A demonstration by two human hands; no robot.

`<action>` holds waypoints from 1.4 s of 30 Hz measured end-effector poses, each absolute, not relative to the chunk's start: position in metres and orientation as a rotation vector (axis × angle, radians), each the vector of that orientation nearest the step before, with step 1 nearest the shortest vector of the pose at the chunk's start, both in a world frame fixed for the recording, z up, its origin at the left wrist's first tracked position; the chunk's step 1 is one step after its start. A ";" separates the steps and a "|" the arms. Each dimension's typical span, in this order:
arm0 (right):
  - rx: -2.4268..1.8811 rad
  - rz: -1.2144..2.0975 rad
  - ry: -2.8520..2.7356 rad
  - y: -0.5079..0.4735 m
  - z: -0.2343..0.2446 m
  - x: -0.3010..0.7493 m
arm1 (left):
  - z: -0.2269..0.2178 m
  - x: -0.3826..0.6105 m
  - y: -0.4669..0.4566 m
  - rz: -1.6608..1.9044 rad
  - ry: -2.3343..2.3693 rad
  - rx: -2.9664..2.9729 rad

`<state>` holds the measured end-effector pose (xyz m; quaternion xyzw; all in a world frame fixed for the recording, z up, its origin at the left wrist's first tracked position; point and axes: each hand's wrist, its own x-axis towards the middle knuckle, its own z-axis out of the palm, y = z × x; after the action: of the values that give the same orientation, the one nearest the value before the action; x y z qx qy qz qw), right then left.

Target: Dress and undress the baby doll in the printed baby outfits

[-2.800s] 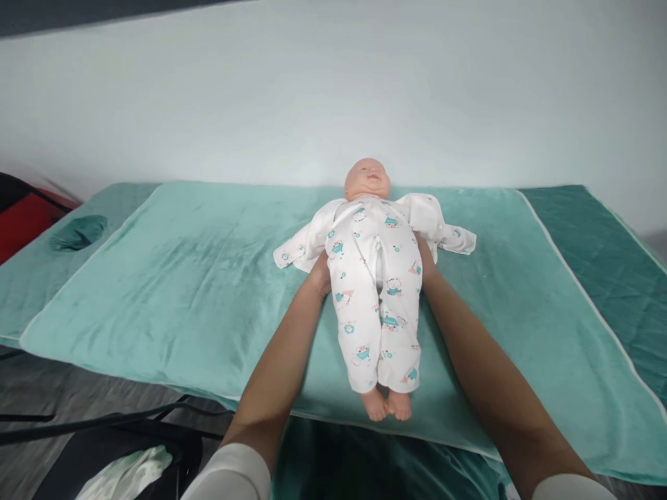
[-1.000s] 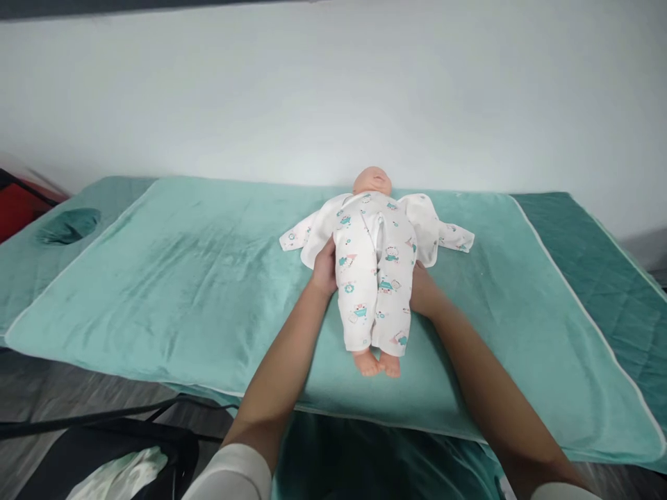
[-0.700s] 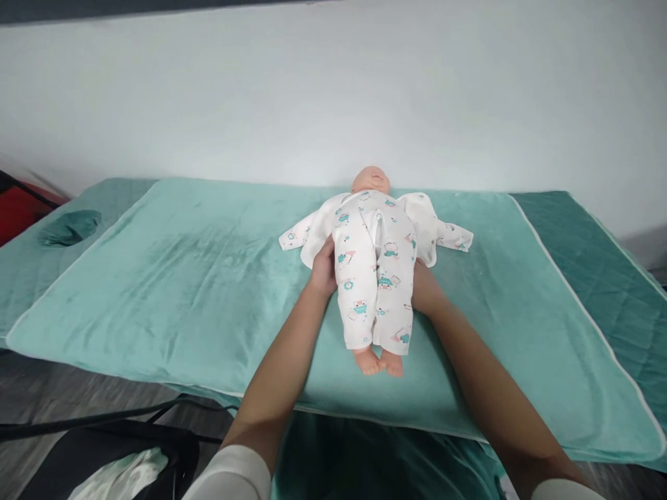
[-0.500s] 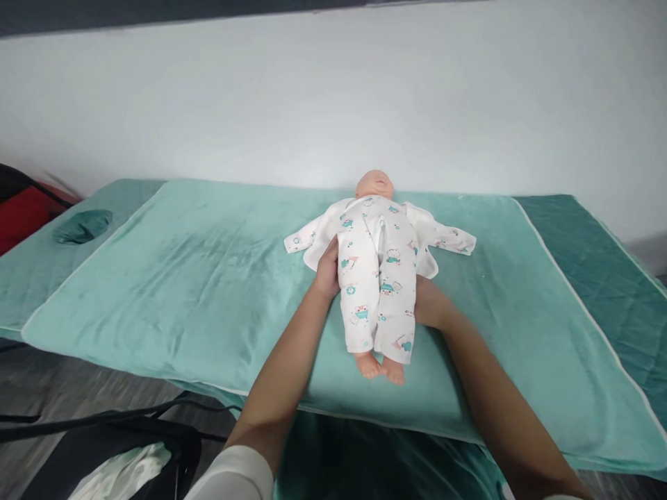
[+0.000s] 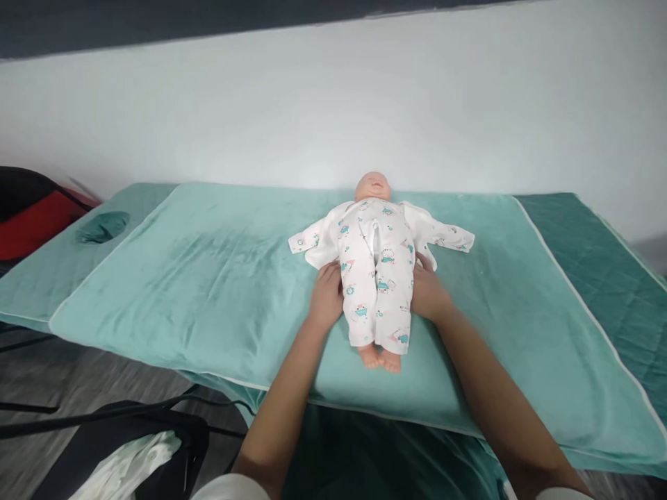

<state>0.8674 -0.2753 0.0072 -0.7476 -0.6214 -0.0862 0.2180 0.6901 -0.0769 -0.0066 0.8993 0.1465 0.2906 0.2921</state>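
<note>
A baby doll [image 5: 373, 186] lies on its back on a teal bed cover [image 5: 219, 278], head toward the wall, bare feet [image 5: 379, 358] toward me. White printed baby pants [image 5: 385, 298] cover its legs and reach high up its chest. Spread out at both sides is a white printed baby shirt [image 5: 324, 235], its sleeves stretched sideways. My left hand [image 5: 327, 293] is closed at the left edge of the pants, fingers bent and tips partly hidden. Along the opposite edge my right hand [image 5: 430, 288] is closed on the pants, its fingers partly under the shirt's hem.
The bed, with a round face hole [image 5: 104, 227] at its left end, stands against a white wall [image 5: 260, 111]. A red and black bag [image 5: 36, 215] sits at the far left. Below, a black chair [image 5: 130, 444] carries a pale printed cloth [image 5: 135, 465].
My left hand has turned from the thumb showing to the fingers on top, slightly lower along the pants. My right hand has come further into view. The camera view has shifted slightly.
</note>
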 end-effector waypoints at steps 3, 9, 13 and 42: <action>-2.059 -0.309 -1.684 -0.277 0.010 0.866 | -0.009 0.680 -0.081 0.743 0.319 2.580; -1.989 -0.196 -1.743 -0.283 0.016 0.863 | -0.004 0.680 -0.081 0.584 0.474 2.776; -2.100 -0.213 -1.742 -0.290 0.009 0.862 | 0.000 0.686 -0.081 0.570 0.542 2.789; -1.763 -0.126 -1.422 -0.336 0.030 0.752 | -0.002 0.586 -0.152 0.744 0.159 2.279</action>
<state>0.7518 -0.3364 0.0304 -0.7043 -0.5679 -0.0503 0.4230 0.5860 -0.1516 -0.0024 0.8844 0.0618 0.2887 0.3614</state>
